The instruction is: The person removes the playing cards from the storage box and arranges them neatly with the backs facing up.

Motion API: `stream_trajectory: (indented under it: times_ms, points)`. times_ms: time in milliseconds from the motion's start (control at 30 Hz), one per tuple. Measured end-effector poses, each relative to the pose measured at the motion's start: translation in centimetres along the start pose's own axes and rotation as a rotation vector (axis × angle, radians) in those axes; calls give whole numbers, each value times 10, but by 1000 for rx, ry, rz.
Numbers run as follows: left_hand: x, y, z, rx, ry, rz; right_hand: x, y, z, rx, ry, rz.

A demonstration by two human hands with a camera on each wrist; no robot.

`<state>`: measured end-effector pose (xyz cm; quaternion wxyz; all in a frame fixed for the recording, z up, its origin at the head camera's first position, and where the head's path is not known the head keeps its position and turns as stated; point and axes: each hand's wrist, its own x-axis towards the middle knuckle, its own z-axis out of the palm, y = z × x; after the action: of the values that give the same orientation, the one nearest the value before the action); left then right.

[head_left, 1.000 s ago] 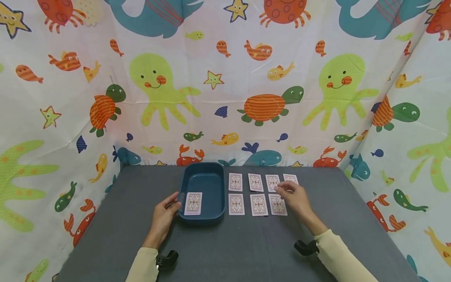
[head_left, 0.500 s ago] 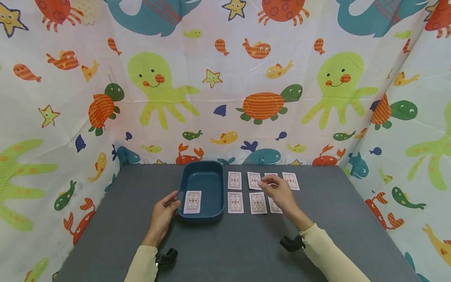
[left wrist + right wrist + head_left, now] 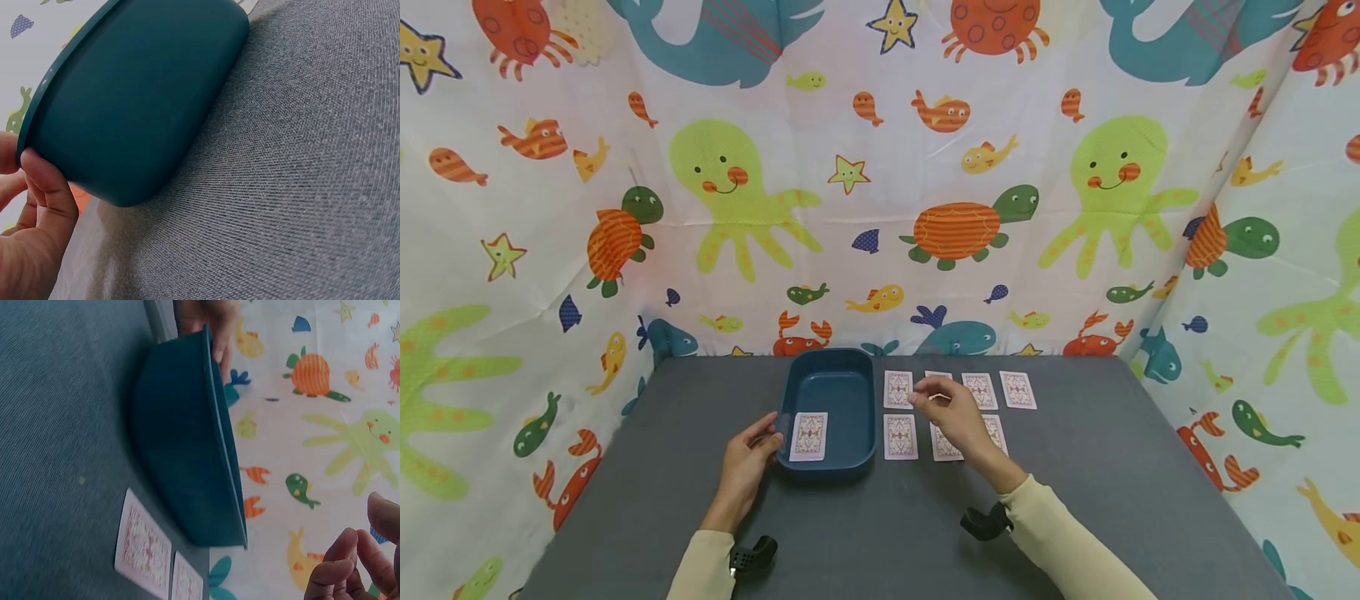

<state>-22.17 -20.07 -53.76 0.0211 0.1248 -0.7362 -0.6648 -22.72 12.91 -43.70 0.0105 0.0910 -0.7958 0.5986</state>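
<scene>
A dark teal tray (image 3: 853, 454) stands on the table, and one patterned playing card (image 3: 808, 437) lies face down in its near left part. At the tray's left side my left hand (image 3: 747, 467) pinches the rim between thumb and finger, as the left wrist view shows with the tray wall (image 3: 137, 94). My right hand (image 3: 957, 421) hovers over the card rows, its fingers loosely bent. No card shows between its fingers (image 3: 337, 575) in the right wrist view. It partly covers an upper-row card (image 3: 937, 375) and a lower-row card (image 3: 943, 446).
Right of the tray, face-down cards lie in two rows, among them a near left card (image 3: 900, 437), a far left card (image 3: 898, 390) and a far right card (image 3: 1018, 390). A grey cloth (image 3: 865, 542) covers the table. A sea-animal curtain (image 3: 850, 250) hangs behind.
My right hand has moved left across the cards, from the right end of the rows toward the tray, uncovering the far right cards. The left hand stays at the tray rim.
</scene>
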Motion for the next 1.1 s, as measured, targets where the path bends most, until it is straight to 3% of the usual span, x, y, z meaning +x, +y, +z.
stream_trajectory:
  times_ms: [100,367,700,1100]
  points:
    - [0,-1,0,-8,0,-3,1,-5,7,-7,-7,-11]
    - [0,1,-1,0,5,-5,17,13,31,67,-7,-21]
    - [0,1,0,6,6,0,25,7,56,125,-65,-45]
    - [-1,-1,0,-2,0,-2,37,5,90,91,-103,-32]
